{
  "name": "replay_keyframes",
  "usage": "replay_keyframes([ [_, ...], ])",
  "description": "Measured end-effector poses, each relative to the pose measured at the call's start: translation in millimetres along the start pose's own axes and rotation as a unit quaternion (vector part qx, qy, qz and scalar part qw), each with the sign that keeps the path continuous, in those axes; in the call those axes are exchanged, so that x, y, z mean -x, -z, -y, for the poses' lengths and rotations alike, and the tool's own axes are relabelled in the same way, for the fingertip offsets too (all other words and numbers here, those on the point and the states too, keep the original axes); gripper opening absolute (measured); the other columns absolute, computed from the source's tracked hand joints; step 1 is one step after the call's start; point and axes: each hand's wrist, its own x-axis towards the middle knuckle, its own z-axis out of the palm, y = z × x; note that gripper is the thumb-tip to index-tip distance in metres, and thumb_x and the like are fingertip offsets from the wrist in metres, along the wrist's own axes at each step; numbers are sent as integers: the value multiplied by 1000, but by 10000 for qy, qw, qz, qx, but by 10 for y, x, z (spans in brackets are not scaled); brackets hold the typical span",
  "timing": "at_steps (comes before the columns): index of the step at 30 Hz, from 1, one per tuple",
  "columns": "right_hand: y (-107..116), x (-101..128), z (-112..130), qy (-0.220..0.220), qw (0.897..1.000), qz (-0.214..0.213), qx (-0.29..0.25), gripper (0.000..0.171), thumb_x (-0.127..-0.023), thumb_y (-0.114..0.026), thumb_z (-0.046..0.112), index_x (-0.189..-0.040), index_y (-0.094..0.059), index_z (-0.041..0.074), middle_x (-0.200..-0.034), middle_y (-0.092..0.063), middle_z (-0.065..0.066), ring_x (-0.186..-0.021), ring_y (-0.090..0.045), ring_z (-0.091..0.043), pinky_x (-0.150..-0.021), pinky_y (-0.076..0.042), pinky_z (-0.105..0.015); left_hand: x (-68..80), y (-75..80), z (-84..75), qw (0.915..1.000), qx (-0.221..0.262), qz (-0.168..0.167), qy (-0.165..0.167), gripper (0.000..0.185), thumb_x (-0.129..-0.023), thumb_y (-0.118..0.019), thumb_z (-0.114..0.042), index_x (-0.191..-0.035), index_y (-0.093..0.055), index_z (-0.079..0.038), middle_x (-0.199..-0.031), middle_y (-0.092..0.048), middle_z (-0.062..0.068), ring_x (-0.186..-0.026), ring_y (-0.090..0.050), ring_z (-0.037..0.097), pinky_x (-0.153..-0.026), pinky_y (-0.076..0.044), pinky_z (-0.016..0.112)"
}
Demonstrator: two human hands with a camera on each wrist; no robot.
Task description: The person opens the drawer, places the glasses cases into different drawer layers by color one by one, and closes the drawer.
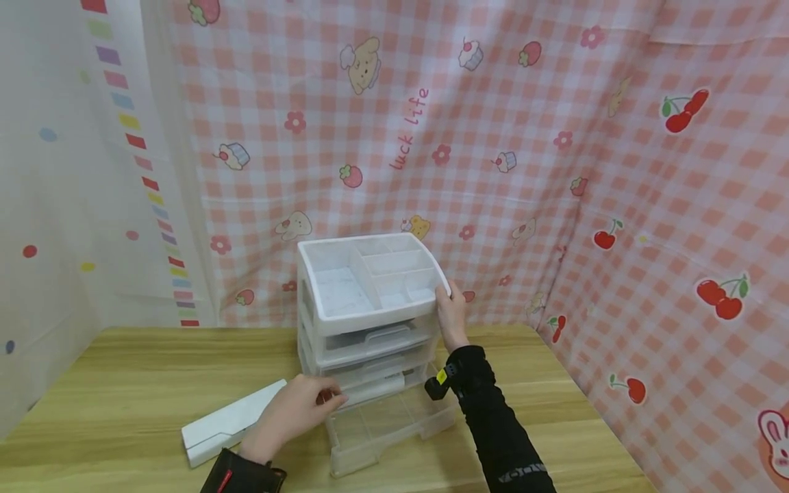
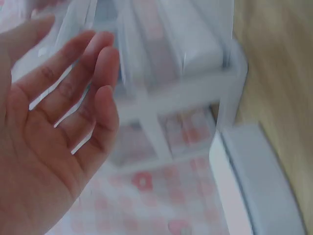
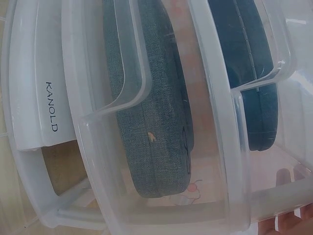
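A white plastic drawer organizer (image 1: 376,316) stands on the table, with a divided tray on top. My right hand (image 1: 452,315) grips its upper right edge; some of those fingers (image 3: 288,223) show at the lower corner of the right wrist view. The clear bottom drawer (image 1: 388,421) sticks out at the front. Behind it lies a white case (image 3: 51,83) marked KANOLD. My left hand (image 1: 302,407), fingers loosely bent and holding nothing, hovers by the organizer's front left. In the upper drawers lie a blue-grey fabric case (image 3: 151,132) and a dark blue case (image 3: 249,63).
Another long white case (image 1: 231,421) lies on the wood-patterned table (image 1: 123,383), left of the organizer and partly behind my left hand. A pink checked cloth (image 1: 394,137) hangs behind and on the right; a pale dotted one hangs on the left.
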Motion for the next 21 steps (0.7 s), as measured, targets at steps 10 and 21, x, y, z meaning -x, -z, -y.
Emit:
replay_keyframes([
  [10,10,11,7,-68,10000,7,2,34,-97,-40,25,-121,-55,6,-121,-56,-14,-100,-47,-23,-90,-35,-35,212,276,349,9920,-682,-43,1057,27,-77,-77,-33,-94,-67,-13,-97,-68,6,-84,-64,18,-70,-50,34],
  [21,4,3,-5,-86,10000,-23,13,34,-95,-41,26,-118,-56,7,-120,-56,-12,-100,-47,-24,-90,-36,-35,420,324,700,9663,-1487,410,2061,78,-58,-89,-23,-124,-55,0,-110,-62,24,-95,-61,35,-73,-48,56],
])
